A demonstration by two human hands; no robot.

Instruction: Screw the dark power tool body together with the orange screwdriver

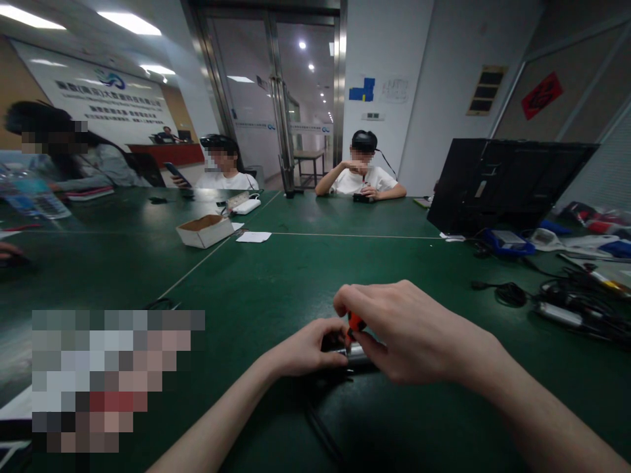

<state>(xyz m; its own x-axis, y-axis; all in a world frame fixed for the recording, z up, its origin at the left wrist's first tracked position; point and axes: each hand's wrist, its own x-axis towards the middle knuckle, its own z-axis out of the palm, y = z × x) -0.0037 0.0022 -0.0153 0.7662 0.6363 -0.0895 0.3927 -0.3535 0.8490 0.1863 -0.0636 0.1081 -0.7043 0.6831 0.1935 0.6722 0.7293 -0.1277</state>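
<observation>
On the green table in front of me lies a silver and black elongated device [359, 355]. My left hand [303, 345] is closed around its left end, fingers and thumb on either side. Above it, my right hand [419, 332] grips the orange-red and black handle of what looks like a screwdriver [355, 322], held upright over the device. The screwdriver's tip is hidden, so I cannot tell exactly where it touches. A dark cord [323, 427] runs from near the device toward the table's front edge.
Ahead to the left stands an open box [204, 231], beside white paper [254, 237] and a power strip [246, 205]. A large black monitor [507, 184], cables [510, 294] and a blue-cased item [507, 242] occupy the right. Several people sit around the table.
</observation>
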